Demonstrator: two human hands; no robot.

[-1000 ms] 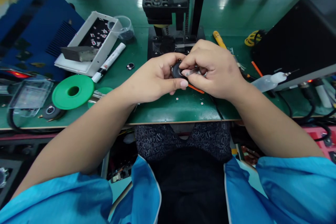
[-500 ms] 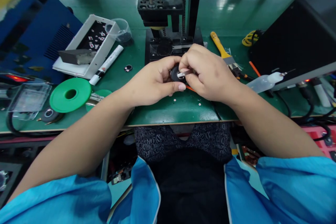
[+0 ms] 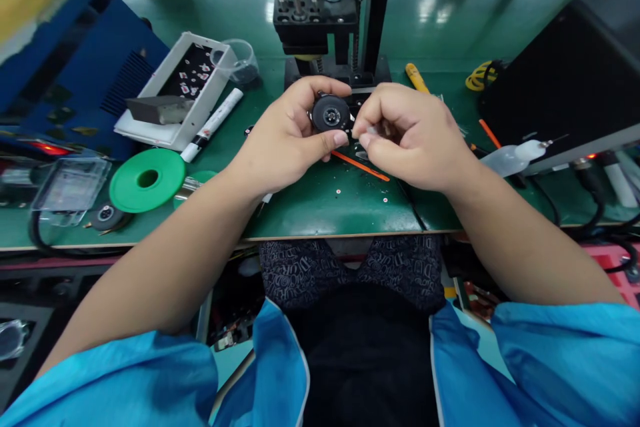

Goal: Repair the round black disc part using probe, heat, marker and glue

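My left hand is curled round a small round black part with a metallic centre, gripping it by its rim, its flat face turned up toward me. Just to the right, my right hand is closed in a pinch, thumb against forefinger. Whatever sits in that pinch is mostly hidden; only a pale bit shows at the fingertips. A narrow gap separates the fingertips from the black part. Under the hands, a thin orange stick lies on the green bench.
A black press stands behind the hands. To the left are a white box of small pieces, a marker and a green spool. Rightward lie a yellow-handled brush, a dropper bottle and a black box.
The right hand has drawn away from the black part, whose face now shows. The white-tipped strip seen over it is no longer visible there. The camera view has shifted slightly.
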